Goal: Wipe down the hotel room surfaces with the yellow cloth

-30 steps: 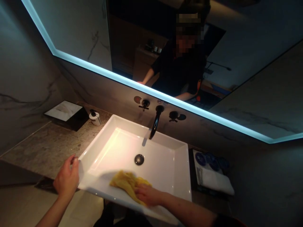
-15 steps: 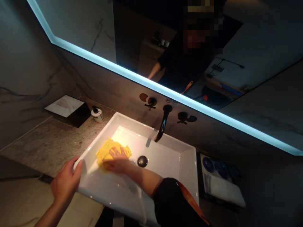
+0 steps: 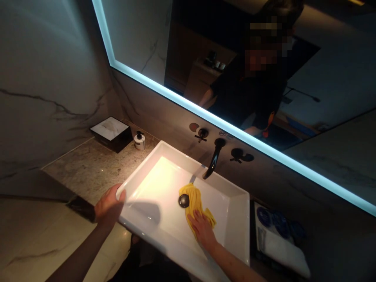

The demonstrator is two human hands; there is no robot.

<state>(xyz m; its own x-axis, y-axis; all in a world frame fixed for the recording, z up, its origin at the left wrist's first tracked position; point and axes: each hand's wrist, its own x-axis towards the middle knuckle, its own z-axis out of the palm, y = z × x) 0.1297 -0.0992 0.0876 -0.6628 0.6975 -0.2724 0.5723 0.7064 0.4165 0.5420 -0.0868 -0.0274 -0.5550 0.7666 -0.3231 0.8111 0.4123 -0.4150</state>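
- The right hand (image 3: 202, 230) lies flat, fingers spread, pressing a yellow cloth (image 3: 195, 201) onto the floor of the white sink (image 3: 235, 203); the cloth sits just right of the sink's black drain (image 3: 183, 201) and below the black spout (image 3: 213, 162).
- The left hand (image 3: 109, 203) curls over the sink's near-left corner, fingers on the rim, gripping it.
- Judging by the cloth's place, wiping is under way in the middle of the basin; the sink floor left of the drain looks glossy, and I cannot tell which parts are already wiped or which remain.
- Count: one cloth, one sink, one spout, two cross-shaped tap handles (image 3: 201, 134) on the wall behind the sink.
- On the tabletop (image 3: 88, 168) left of the sink: one dark box (image 3: 111, 133) and one small pump bottle (image 3: 140, 141).
- Right of the sink: one folded white towel (image 3: 279, 248) on a dark tray.
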